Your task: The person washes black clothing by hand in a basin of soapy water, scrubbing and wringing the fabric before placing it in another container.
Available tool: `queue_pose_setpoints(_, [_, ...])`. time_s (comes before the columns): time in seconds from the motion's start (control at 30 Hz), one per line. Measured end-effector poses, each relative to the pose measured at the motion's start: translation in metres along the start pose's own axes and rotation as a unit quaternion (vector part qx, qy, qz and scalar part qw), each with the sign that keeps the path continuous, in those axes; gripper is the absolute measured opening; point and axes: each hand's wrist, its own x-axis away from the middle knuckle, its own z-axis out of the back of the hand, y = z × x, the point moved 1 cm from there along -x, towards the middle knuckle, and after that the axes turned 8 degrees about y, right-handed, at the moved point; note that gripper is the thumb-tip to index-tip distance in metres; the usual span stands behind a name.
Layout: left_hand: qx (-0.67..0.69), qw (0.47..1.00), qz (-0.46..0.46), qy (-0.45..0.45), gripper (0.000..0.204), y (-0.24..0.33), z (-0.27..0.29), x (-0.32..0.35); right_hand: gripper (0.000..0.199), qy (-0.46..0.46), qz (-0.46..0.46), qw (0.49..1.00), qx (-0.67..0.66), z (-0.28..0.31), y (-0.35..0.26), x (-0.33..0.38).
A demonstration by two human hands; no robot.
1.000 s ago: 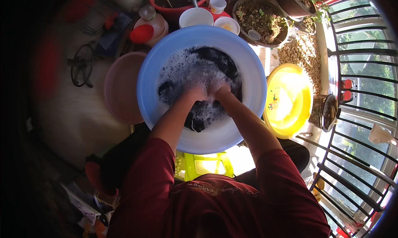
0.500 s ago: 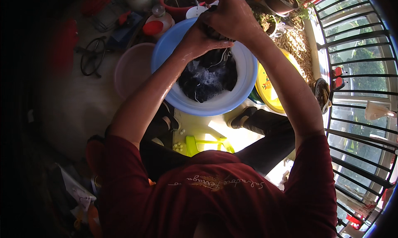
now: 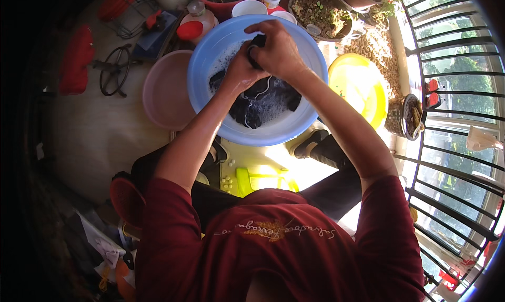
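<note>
Soapy water and a wet dark garment [image 3: 284, 98] with white cords fill much of the blue basin [image 3: 197, 91] in front of me. Above it, my left hand [image 3: 243, 73] is closed around a bunched part of the dark cloth. My right hand [image 3: 280, 52] grips the same bunch from the right, its thumb side against the cloth and one finger raised. Both hands press close together over the far half of the basin. Foam floats around the cloth, and part of the bunch is hidden behind my fingers.
Left of the blue basin stands a pink basin [image 3: 163, 94]; a yellow basin [image 3: 363, 86] is at its right. Beyond are a white bowl [image 3: 249, 8] and a planter [image 3: 321, 15]. Close to my legs lies a lime-green plastic piece [image 3: 244, 182]. Black railings [image 3: 457, 115] line the right.
Both my hands have come down and nearer to me with the bunched cloth, from the basin's far rim to above the water. More of the basin's far rim now shows.
</note>
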Motion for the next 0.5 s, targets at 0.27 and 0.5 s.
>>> queue_pose_setpoints(0.27, [-0.569, 0.818, -0.01, -0.077, 0.127, -0.086, 0.012, 0.034, 0.062, -0.09, -0.128, 0.978, 0.141, -0.089, 0.131, 0.08])
queue_pose_setpoints(0.5, [-0.565, 0.787, 0.164, -0.185, 0.123, -0.128, -0.001, 0.014, 0.059, -0.099, -0.116, 0.977, 0.149, -0.134, 0.208, 0.101])
